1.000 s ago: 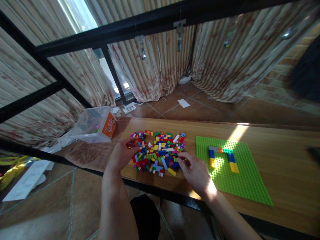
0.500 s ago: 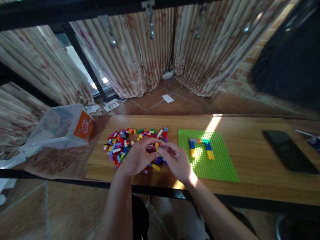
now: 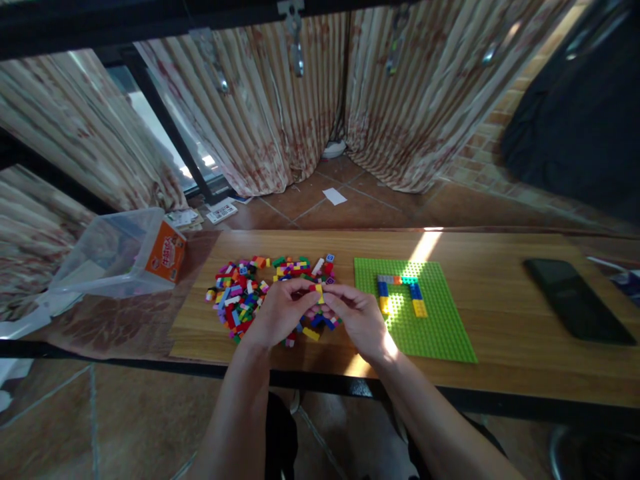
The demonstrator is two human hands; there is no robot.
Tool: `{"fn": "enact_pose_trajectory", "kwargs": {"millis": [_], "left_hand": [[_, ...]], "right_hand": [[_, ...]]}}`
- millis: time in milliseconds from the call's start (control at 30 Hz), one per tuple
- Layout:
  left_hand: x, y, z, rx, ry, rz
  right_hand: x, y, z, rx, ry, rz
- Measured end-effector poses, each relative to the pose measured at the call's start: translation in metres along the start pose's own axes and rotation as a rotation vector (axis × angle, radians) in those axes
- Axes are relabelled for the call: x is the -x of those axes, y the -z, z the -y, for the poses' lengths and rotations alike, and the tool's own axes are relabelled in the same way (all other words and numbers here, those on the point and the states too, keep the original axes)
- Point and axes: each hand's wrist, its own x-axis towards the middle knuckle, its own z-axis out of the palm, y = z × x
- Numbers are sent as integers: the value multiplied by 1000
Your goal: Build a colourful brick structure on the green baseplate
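Observation:
Between the fingertips of both hands is a small yellow toy brick [image 3: 320,292], with a bit of red showing at its left side. My left hand [image 3: 284,308] pinches it from the left, and my right hand [image 3: 356,315] pinches it from the right. Under and behind the hands spreads a pile of loose bricks [image 3: 239,297] in many colours. To the right lies a green baseplate [image 3: 440,333]. On it, grey, orange, teal, blue and yellow bricks [image 3: 415,293] form a three-sided frame that opens toward me.
A clear plastic box [image 3: 115,253] with an orange label stands left of the wooden board [image 3: 505,313]. On the board's right side lies a dark phone-like slab [image 3: 575,300]. Curtains [image 3: 300,113] hang beyond the table, and a black edge [image 3: 450,397] runs along its front.
The yellow brick has turned between my fingertips, and red now shows beside it. Both hands have come slightly closer to level with each other; the frame on the baseplate is unchanged.

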Motion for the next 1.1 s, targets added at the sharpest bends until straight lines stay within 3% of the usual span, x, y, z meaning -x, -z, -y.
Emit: {"fn": "enact_pose_trajectory", "kwargs": {"millis": [167,300,467,667,867,1100], "left_hand": [[0,5,2,66,38,8],[0,19,5,3,41,-70],[-1,43,17,-229,-29,-188],[-2,56,24,-534,-38,-374],[1,64,18,-639,41,-496],[15,92,21,-602,66,-624]], "right_hand": [[-1,2,-2,70,10,19],[1,-2,-6,357,213,-24],[3,-10,-10,605,347,58],[-2,-11,-11,675,373,61],[-2,-1,-4,717,386,12],[3,-2,-7,887,513,178]]}}
